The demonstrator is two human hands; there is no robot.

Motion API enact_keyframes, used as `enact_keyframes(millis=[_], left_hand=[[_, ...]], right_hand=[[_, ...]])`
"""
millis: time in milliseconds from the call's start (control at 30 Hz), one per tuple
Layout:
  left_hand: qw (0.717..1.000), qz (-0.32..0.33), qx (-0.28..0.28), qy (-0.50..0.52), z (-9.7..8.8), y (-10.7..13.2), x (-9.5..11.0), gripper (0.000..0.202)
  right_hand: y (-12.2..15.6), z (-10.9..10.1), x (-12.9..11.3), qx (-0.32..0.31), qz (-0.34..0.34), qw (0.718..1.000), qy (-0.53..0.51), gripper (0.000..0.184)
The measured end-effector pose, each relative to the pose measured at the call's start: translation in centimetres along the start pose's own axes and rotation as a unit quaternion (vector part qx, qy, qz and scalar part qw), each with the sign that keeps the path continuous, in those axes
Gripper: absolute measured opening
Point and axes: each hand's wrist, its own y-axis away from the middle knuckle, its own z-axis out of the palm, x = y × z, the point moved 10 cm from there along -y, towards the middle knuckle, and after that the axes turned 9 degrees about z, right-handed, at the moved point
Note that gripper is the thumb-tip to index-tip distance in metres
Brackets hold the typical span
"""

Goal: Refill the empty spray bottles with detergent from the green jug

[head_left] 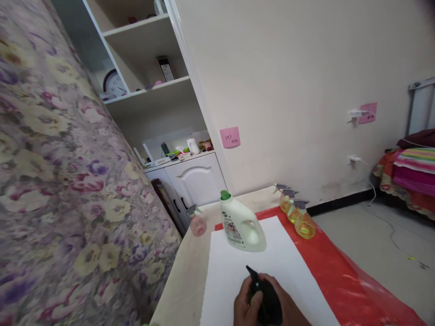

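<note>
Near the bottom of the head view, both my hands are wrapped round a dark spray bottle (267, 303) with a black nozzle that points up and to the left. My left hand (245, 302) grips its left side, thumb across the front near the neck. From the right, my right hand (283, 296) closes on the other side, with fingers over the top. Beyond them a pale green detergent jug (239, 224) stands upright on a white sheet (224, 280), its mouth showing green.
A pink spray bottle (198, 225) stands at the table's left. Several yellow spray bottles (305, 226) line the right side, on red plastic (309, 253). A floral curtain (84, 203) hangs at left, and a white cabinet (200, 179) stands behind.
</note>
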Motion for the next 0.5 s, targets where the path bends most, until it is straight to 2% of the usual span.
enact_keyframes(millis=[133,200,233,333,400,500], left_hand=[[0.994,-0.008,0.087,-0.059,-1.3,0.2,-0.3,0.032],[0.989,-0.029,0.107,-0.094,-1.6,0.3,-0.2,0.028],[0.99,-0.037,0.096,-0.098,-1.4,0.2,-0.1,0.029],[0.997,-0.042,0.02,-0.06,-0.3,0.0,0.6,0.044],[0.998,-0.051,-0.011,-0.044,0.1,0.0,0.8,0.044],[0.998,-0.046,-0.007,-0.039,0.2,0.3,0.7,0.038]], right_hand=[[-0.1,0.2,0.5,-0.008,0.016,1.0,0.009,0.089],[-0.1,0.2,1.3,-0.005,0.036,0.999,0.022,0.093],[0.0,0.1,1.6,-0.002,0.041,0.999,0.025,0.094],[0.2,0.0,2.0,0.004,0.036,0.999,0.024,0.095],[0.4,0.0,1.9,0.004,0.026,0.999,0.017,0.095],[0.5,-0.1,1.7,0.004,0.025,1.0,0.011,0.093]])
